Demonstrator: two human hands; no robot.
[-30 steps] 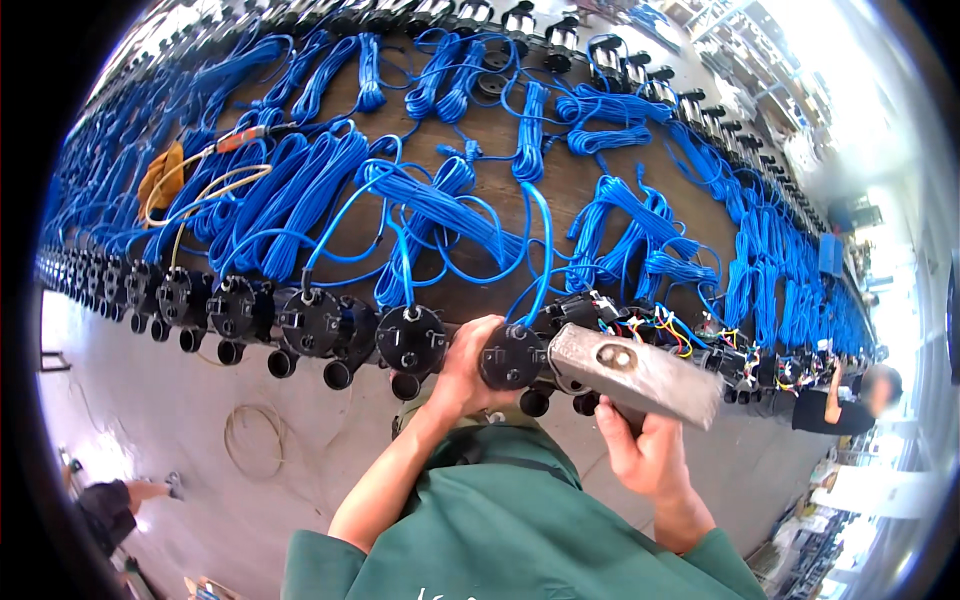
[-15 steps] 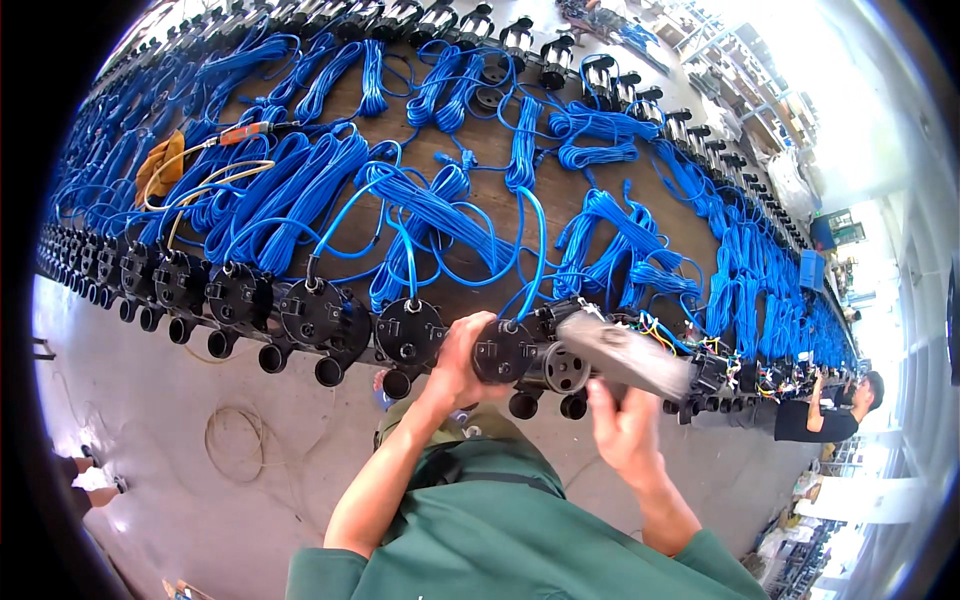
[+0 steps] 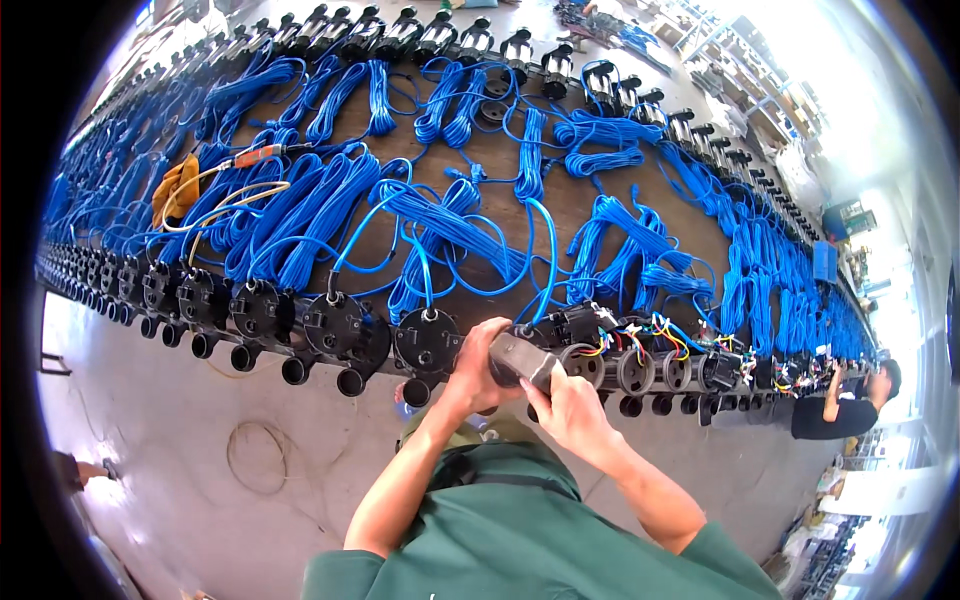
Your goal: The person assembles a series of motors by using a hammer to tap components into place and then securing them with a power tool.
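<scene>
At the near edge of the bench, my left hand [image 3: 474, 368] is wrapped round the side of a black round pump housing with a blue cable. My right hand [image 3: 578, 412] grips a grey, scuffed metal block [image 3: 522, 356], its end resting on or just over that housing's flat face. The block and my fingers cover most of the housing, so contact cannot be made out. Left of my left hand stands a similar capped black housing [image 3: 427, 342]. Right of the block, open housings [image 3: 635, 372] show round grey insides and coloured wire ends.
Coiled blue cables [image 3: 450, 225] lie across the brown bench [image 3: 390, 150]. An orange-handled tool [image 3: 258, 155] and a yellow glove [image 3: 177, 190] rest among them at left. More black pumps [image 3: 475, 40] line the far edge. A person in dark clothing [image 3: 835, 415] stands at right.
My right hand has brought the metal block leftward from over the open housings onto or just over the housing at my left hand. My left hand still grips there. The whole view has shifted slightly.
</scene>
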